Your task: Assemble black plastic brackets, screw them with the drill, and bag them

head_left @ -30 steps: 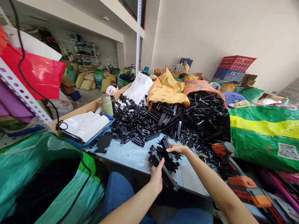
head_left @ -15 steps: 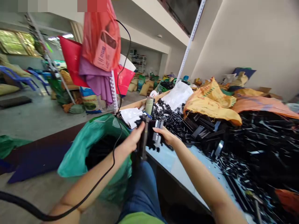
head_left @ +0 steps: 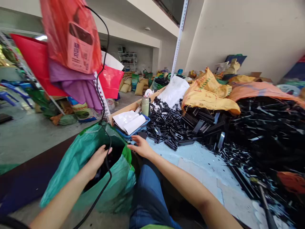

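Observation:
My left hand [head_left: 96,160] hangs over the dark mouth of a green woven sack [head_left: 78,168] beside my knee, fingers loosely spread, nothing visibly in it. My right hand [head_left: 141,147] is at the sack's right rim near the table's left corner, fingers stretched out and holding nothing. The bundle of black plastic parts is no longer in my hands. A large heap of black plastic parts [head_left: 190,124] covers the table [head_left: 202,165] to the right of my hands.
A black cable [head_left: 105,105] hangs down across the sack's mouth. A blue tray with white sheets [head_left: 130,122] and a green flask [head_left: 145,106] stand at the table's left end. Yellow and orange sacks [head_left: 209,95] lie over the heap. Red and purple bags [head_left: 71,57] hang from a slotted post.
Both hands lifted a bundle of black parts off the table, carried it left to the green sack and let it go; both hands are now open at the sack's mouth.

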Tool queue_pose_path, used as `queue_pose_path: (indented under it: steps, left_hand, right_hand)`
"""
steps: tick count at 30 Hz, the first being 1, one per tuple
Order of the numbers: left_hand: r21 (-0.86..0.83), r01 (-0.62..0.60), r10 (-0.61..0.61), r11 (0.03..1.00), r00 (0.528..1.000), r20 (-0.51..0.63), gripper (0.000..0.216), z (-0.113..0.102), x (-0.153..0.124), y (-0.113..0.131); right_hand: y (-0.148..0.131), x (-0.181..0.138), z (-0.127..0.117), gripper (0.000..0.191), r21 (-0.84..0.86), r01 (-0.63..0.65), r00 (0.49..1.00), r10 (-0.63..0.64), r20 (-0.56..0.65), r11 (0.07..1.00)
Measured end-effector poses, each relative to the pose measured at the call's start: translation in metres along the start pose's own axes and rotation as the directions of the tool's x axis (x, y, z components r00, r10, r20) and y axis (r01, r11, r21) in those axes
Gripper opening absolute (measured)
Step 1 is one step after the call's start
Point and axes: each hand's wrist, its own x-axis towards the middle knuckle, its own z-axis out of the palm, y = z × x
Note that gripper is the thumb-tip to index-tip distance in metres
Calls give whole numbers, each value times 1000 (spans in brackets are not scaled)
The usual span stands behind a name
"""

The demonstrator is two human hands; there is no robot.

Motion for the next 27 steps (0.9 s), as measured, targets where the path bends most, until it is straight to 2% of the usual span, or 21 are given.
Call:
queue_pose_path:
  steps: [2,4,5,7,8,9,10,12,15,17,19,24,25,27]
  left_hand:
    - [72,-180,174,981,981,81,46,35,-24,-5]
    - [120,-387,374,914,920,118,35,76,-49,-8]
    - [139,-510,492,849,858,147,30,97,-59,-9]
    - [148,-706,666,692,704,245,25,141,-67,-10]
    - [154,-765,707,626,640,302,24,163,-65,-8]
    - [174,-795,717,580,601,354,24,185,-58,-6]
    - [221,-806,702,549,588,402,24,207,-47,-2]
    - [353,-802,637,482,598,487,26,248,-21,7]
    - [462,-800,564,383,599,569,36,296,17,21]
    - [468,-808,549,358,588,595,38,315,32,27]
    - [476,-811,529,340,583,616,34,324,40,28]
    - [475,-812,496,338,583,644,8,317,43,21]
    - [450,-817,487,361,576,657,6,313,42,20]
    - [358,-811,473,463,567,674,7,305,38,21]
  right_hand:
    - [21,-30,-55,38,-158,-15,995,-1,-100,987]
    - [44,-59,-108,29,-396,-89,982,15,-186,914]
    - [56,-72,-132,27,-505,-136,974,23,-224,853]
    - [76,-91,-175,24,-627,-221,956,38,-292,747]
    - [84,-96,-194,24,-657,-255,947,45,-319,709]
    - [90,-99,-210,25,-678,-283,939,52,-340,679]
    - [95,-100,-225,27,-705,-306,934,58,-354,640]
    - [101,-96,-248,29,-757,-333,933,77,-353,562]
    - [106,-87,-266,28,-823,-317,947,116,-298,472]
    - [108,-83,-270,27,-855,-284,959,132,-252,434]
    - [109,-83,-272,25,-876,-246,968,141,-205,414]
    - [103,-104,-269,25,-874,-188,976,183,-117,447]
    - [99,-113,-268,29,-845,-205,975,174,-135,494]
    - [91,-133,-264,48,-683,-243,969,132,-211,689]
